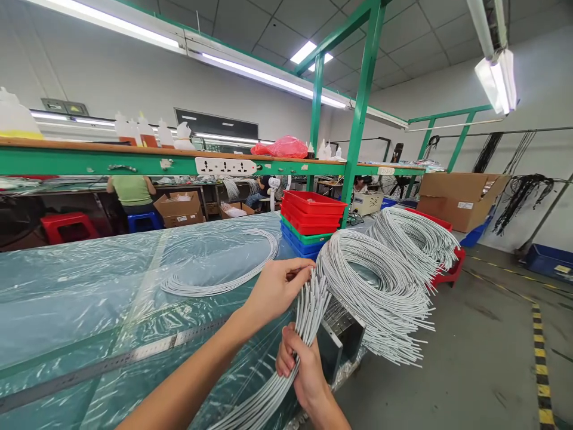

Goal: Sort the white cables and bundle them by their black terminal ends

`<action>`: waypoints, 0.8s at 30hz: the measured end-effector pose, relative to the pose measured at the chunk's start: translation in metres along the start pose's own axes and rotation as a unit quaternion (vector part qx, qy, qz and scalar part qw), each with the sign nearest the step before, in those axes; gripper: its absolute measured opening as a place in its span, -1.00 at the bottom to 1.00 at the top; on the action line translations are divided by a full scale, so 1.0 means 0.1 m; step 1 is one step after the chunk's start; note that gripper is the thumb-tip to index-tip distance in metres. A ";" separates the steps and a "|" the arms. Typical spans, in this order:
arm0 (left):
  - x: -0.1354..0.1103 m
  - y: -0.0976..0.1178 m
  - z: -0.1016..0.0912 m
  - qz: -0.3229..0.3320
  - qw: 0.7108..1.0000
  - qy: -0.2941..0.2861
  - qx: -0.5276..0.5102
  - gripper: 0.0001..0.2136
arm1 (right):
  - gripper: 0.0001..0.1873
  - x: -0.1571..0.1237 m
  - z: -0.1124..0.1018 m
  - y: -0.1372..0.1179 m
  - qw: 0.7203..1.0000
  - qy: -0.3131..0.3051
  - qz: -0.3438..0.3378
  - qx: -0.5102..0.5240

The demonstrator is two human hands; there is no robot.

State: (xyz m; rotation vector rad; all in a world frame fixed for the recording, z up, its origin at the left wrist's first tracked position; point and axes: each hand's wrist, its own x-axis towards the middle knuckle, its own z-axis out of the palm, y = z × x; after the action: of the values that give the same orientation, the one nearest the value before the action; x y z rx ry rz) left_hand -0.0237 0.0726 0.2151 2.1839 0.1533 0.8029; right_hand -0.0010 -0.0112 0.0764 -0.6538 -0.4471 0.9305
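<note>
My right hand (304,361) is wrapped round a bundle of thin light-grey cables (308,310), gripping it a little below the cut ends. The ends fan out upward, and the rest of the bundle trails down to the lower left over the table edge. At the top of the bundle, my left hand (286,283) pinches thumb and fingers together on a cable tip; how many cables it holds cannot be made out. Just beyond my hands, a metal box-like fixture (342,331) sits at the table edge.
Large coils of grey cable (371,275) lie to the right, overhanging the edge. Stacked red, green and blue trays (308,218) stand behind. A thin cable loop (219,291) and a long steel ruler (116,361) lie on the plastic-covered table (80,286). A green post (362,113) rises behind.
</note>
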 end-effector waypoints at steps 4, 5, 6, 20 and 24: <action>-0.03 0.07 -0.11 0.032 0.995 -0.031 0.090 -0.66 | -0.47 0.00 0.02 -0.02 1.000 -0.005 0.006 -0.001; -0.04 0.09 -0.13 0.042 0.992 -0.044 0.107 -0.63 | -0.47 0.00 0.02 -0.03 1.000 -0.011 0.007 -0.002; -0.05 0.12 -0.15 0.050 0.990 -0.058 0.122 -0.61 | -0.48 0.00 0.03 -0.03 1.000 -0.017 0.006 -0.002; -0.15 0.16 -0.02 0.065 0.993 -0.070 0.063 -0.62 | -0.38 -0.04 0.02 0.02 0.999 -0.010 0.009 -0.041; -0.29 0.16 0.15 0.016 0.997 -0.051 -0.048 -0.63 | -0.32 -0.10 -0.25 0.13 0.991 -0.007 0.003 -0.131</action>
State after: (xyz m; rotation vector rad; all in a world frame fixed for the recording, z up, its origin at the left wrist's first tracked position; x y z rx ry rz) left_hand -0.0402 0.0417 0.2051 2.1360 0.0277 0.7001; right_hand 0.0008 -0.0220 0.0487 -0.8876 -0.5863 0.8903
